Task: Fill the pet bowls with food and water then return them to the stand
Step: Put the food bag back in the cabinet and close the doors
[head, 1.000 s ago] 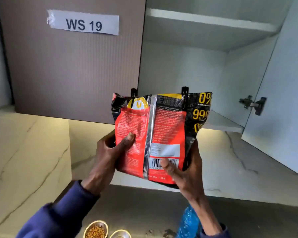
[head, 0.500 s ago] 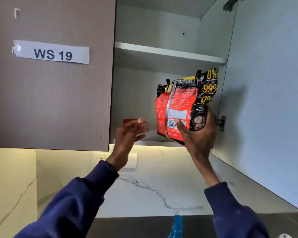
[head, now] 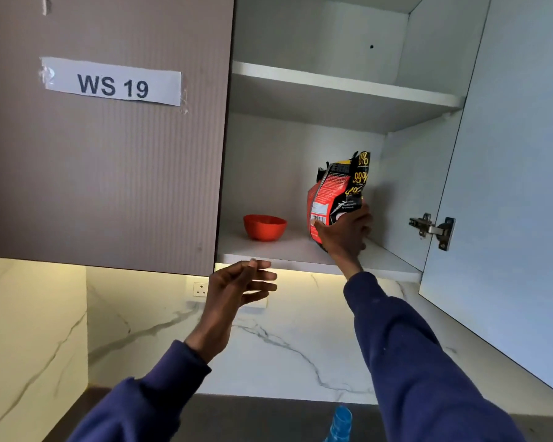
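Your right hand (head: 344, 232) is closed around the lower part of the pet food bag (head: 336, 193), holding it upright on the lower shelf (head: 288, 250) of the open wall cabinet, toward its right side. Your left hand (head: 237, 282) hangs empty below the shelf edge, fingers loosely spread. A red bowl (head: 264, 227) sits on the same shelf, left of the bag and apart from it.

Right hand (head: 345, 232) grips the red-and-black foil food bag (head: 336, 194) upright on the white cupboard shelf (head: 288, 250), right of an orange plastic bowl (head: 264, 227); left hand (head: 237, 287) hovers spread below that shelf.
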